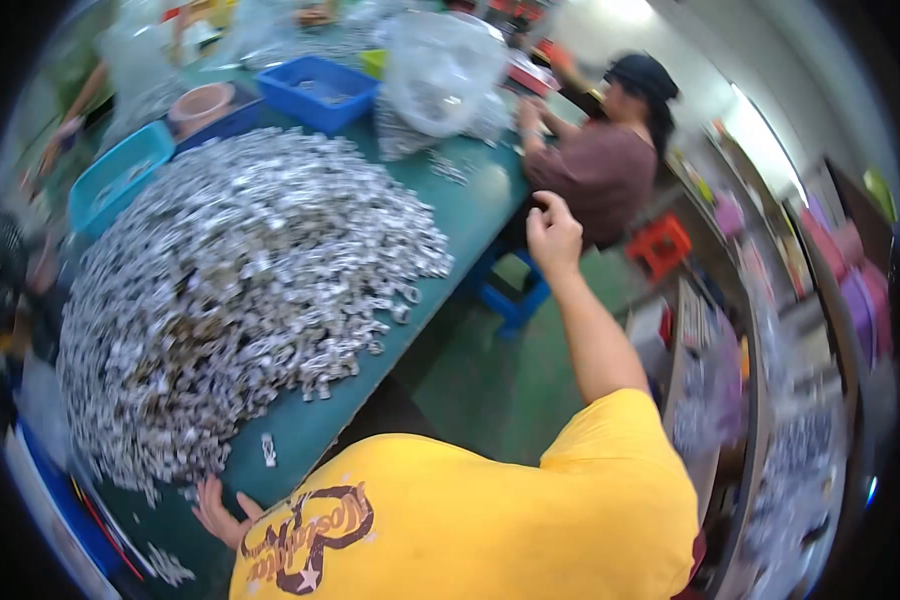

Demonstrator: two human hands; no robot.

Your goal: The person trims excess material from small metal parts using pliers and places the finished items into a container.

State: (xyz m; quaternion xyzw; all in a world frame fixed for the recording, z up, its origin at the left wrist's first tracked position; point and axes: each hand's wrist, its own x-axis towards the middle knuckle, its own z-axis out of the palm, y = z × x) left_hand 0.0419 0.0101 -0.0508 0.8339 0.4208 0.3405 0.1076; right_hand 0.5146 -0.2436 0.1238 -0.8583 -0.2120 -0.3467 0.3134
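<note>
A large heap of small silvery metal pieces (260, 250) covers much of the green table (370, 385). My left hand (222, 514) rests on the tabletop at the near edge of the heap, its fingers spread and nothing in them. One loose metal piece (269, 450) lies a little beyond it, and a few more pieces (170, 566) lie to its left. Off the table's right side, my right hand (555, 235) is raised above the floor on an outstretched arm. Its fingers are curled in; whatever they may hold is hidden.
Blue (318, 95) and turquoise trays (120, 180) and a pink bowl (201, 106) stand beyond the heap, beside a filled clear plastic bag (442, 75). A co-worker (610, 150) sits at the far right. A blue stool (515, 295), red stool (658, 245) and loaded shelves (710, 350) stand right.
</note>
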